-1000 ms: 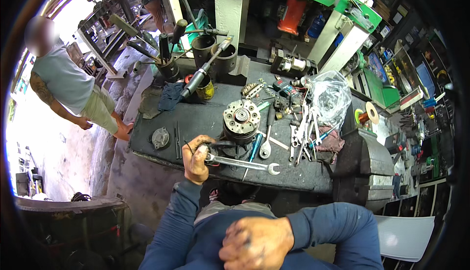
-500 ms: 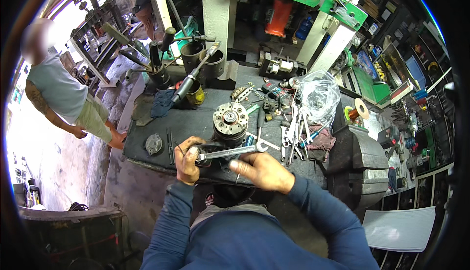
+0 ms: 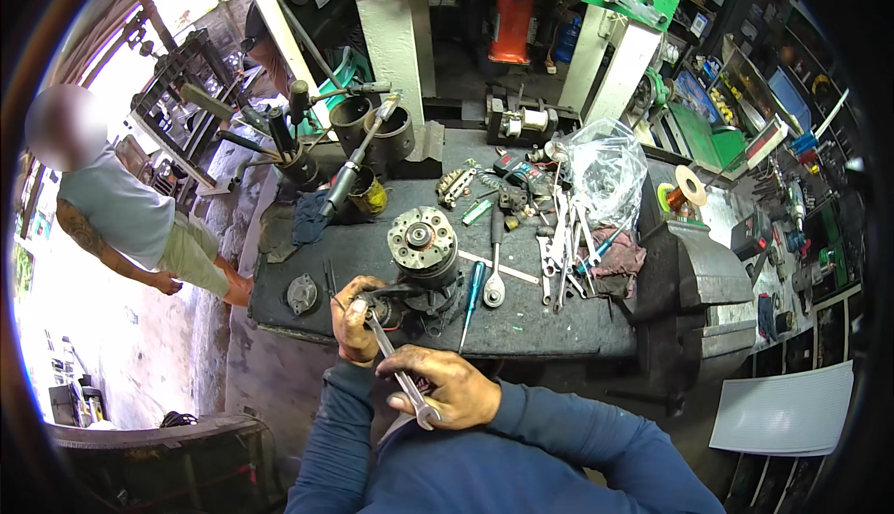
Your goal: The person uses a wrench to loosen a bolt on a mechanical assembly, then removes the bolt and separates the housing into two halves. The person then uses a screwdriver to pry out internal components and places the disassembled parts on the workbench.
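A steel combination wrench (image 3: 404, 376) slants from the motor-like metal assembly (image 3: 424, 246) down toward my body. My left hand (image 3: 354, 328) closes around its upper end, against a fitting on the near left side of the assembly; the exact contact is hidden by fingers. My right hand (image 3: 452, 385) wraps the shank near the open jaw, thumb underneath. The assembly stands upright at the bench's front edge, its round top face pierced with several holes. Just right of it lie a blue-handled screwdriver (image 3: 474, 290) and a ratchet (image 3: 495, 277).
Loose wrenches (image 3: 561, 253), a clear plastic bag (image 3: 605, 174) and a dark vise (image 3: 684, 300) occupy the bench's right side. A round metal cover (image 3: 301, 293) lies at left, with metal cylinders (image 3: 386, 137) behind. Another person (image 3: 140, 211) stands at the far left.
The wrench has swung from pointing right to pointing toward my body. My right hand has moved left and nearer to me, closing on the shank. The whole view has shifted slightly.
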### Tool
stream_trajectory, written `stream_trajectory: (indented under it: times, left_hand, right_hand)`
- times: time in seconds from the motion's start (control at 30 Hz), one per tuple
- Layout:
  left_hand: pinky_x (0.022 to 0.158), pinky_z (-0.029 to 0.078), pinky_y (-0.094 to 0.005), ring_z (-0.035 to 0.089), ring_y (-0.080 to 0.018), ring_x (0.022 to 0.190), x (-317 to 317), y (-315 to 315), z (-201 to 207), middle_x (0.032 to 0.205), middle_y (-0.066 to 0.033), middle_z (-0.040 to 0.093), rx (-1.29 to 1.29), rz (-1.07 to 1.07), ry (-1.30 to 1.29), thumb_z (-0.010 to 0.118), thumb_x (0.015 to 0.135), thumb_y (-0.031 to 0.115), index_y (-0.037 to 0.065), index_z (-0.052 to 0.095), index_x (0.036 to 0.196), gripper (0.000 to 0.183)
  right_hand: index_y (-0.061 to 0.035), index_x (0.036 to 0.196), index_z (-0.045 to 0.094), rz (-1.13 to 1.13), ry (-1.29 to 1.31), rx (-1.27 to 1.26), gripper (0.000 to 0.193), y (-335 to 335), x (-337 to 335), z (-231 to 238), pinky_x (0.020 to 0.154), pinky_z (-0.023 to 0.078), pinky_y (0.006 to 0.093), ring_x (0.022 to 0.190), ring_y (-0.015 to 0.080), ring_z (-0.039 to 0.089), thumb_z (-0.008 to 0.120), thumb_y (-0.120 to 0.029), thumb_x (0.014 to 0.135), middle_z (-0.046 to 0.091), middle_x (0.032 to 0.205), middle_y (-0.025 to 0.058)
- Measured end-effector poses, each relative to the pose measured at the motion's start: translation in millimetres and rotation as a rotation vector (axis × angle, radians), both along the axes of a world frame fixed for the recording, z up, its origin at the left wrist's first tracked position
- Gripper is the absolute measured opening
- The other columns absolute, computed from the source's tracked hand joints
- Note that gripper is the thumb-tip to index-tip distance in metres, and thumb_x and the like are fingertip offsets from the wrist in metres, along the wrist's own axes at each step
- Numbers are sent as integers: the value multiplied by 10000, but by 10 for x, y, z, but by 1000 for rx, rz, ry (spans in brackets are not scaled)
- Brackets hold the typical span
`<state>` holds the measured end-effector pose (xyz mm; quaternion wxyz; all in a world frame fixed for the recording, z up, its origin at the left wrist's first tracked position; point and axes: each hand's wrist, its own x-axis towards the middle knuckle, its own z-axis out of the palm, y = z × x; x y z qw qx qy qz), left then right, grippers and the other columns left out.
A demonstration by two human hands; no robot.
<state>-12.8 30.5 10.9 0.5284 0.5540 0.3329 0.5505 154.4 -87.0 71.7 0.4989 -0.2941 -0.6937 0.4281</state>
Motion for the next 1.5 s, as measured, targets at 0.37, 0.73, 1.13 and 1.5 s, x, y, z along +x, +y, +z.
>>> stream_trajectory:
  times: [0.37, 0.73, 1.13, 1.5]
  left_hand:
    - [756, 523, -315, 650, -207, 807, 40, 23, -76, 892, -156, 693, 24, 62, -33, 560, 803, 506, -104, 662, 917, 629]
    - [754, 510, -302, 644, -186, 819, -57, 101, -161, 915, -109, 682, 6, -42, -82, 642, 811, 644, -67, 663, 979, 731]
    - [856, 533, -325, 653, -200, 920, -138, 107, -273, 1004, -133, 698, -20, -36, -44, 592, 863, 483, -76, 676, 1050, 595]
    - [821, 525, -330, 652, -204, 900, -93, 62, -218, 980, -153, 707, -31, -15, -68, 629, 832, 423, -104, 682, 998, 555]
  right_hand:
    - [21, 1190, 637, -184, 184, -51, 279, 57, -9, -96, 842, 518, 377, 915, 266, 651, 576, -218, 1058, 641, 1015, 146]
    - [-44, 988, 673, -24, 776, -938, 236, 486, 100, -18, 525, 461, 263, 569, 126, 560, 538, -215, 1079, 608, 709, 35]
    - [-15, 1239, 646, -171, 144, -9, 390, -58, -164, -47, 898, 548, 417, 1031, 354, 682, 756, -263, 958, 675, 1122, 188]
    - [27, 1072, 705, -188, 207, -382, 473, 269, 151, -171, 787, 529, 343, 831, 179, 650, 405, -332, 1138, 719, 927, 113]
